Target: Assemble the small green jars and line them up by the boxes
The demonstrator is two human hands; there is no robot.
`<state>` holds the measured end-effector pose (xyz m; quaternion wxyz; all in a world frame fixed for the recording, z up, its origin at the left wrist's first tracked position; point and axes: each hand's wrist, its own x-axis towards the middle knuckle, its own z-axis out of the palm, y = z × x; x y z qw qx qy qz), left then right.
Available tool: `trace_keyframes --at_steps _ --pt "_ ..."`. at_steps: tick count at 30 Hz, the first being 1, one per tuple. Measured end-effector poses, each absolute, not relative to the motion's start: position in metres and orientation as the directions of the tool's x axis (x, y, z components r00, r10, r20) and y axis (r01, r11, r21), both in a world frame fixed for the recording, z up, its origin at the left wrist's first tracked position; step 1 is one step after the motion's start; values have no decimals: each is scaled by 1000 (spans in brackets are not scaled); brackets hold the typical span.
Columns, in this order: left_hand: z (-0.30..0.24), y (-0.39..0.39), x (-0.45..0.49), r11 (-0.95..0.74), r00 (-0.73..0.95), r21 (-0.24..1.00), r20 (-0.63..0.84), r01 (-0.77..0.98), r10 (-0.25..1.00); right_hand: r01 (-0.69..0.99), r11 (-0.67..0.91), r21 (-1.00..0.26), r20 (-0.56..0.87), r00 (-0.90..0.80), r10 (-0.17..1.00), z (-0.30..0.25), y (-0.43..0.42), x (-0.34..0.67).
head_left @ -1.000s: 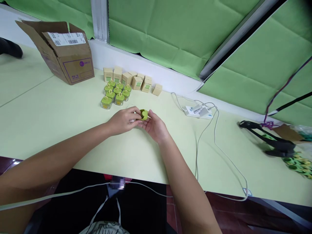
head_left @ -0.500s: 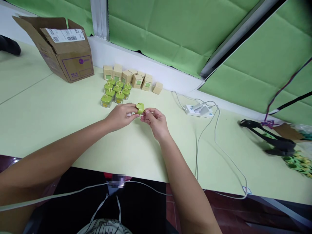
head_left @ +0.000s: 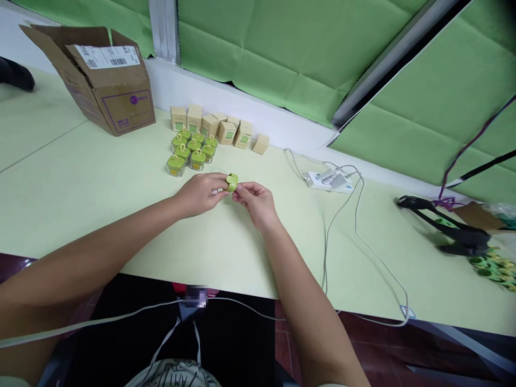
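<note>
My left hand (head_left: pixel 201 192) is closed around a small green lid (head_left: pixel 232 181), which is tilted on its side above the table. My right hand (head_left: pixel 257 201) meets the lid from the right, thumb and fingertips pinched together at its edge. What sits inside that pinch is hidden. Just beyond my left hand stand several small clear jars (head_left: pixel 176 165) with green lids and pale loops on top. A row of small cardboard boxes (head_left: pixel 242 135) is behind them, with one more small box (head_left: pixel 260 144) at its right end.
A large open carton (head_left: pixel 124 102) stands at the back left. To the right, a white power strip (head_left: pixel 329 181) with plugs trails cables (head_left: pixel 357 236) over the table. A black stand (head_left: pixel 447 226) and green-yellow pieces (head_left: pixel 494 271) lie at the far right.
My right fingertips have moved slightly closer against the lid, and the thin yellowish bit seen between them before is now covered. The lid has shifted a little. The jars and boxes have stayed put.
</note>
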<state>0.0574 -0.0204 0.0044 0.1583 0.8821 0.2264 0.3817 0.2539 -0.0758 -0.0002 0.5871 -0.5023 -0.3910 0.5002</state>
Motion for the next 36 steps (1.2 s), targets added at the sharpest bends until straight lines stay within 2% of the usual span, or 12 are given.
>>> trace_keyframes --at_steps 6,11,16,20,28,32,36 --pt "11 -22 58 -837 600 478 597 267 533 -342 -78 -936 -147 182 972 -1 -76 252" --pt "5 -22 58 -845 618 450 587 288 523 -394 -75 -916 -167 204 965 -2 -75 250" --pt "0 -21 60 -836 566 460 619 300 544 -437 -81 -896 -178 187 966 -4 -74 247" --pt "-1 -19 59 -843 561 479 640 243 525 -448 -86 -890 -172 153 973 -2 -73 248" --pt "1 -21 58 -894 592 410 681 181 432 -441 -125 -889 -137 -4 991 6 -79 243" --pt "2 -25 60 -913 639 375 665 164 388 -429 -113 -896 -116 -18 993 7 -81 240" --pt "2 -25 60 -912 614 376 684 164 393 -395 -116 -911 -116 -23 993 10 -82 240"
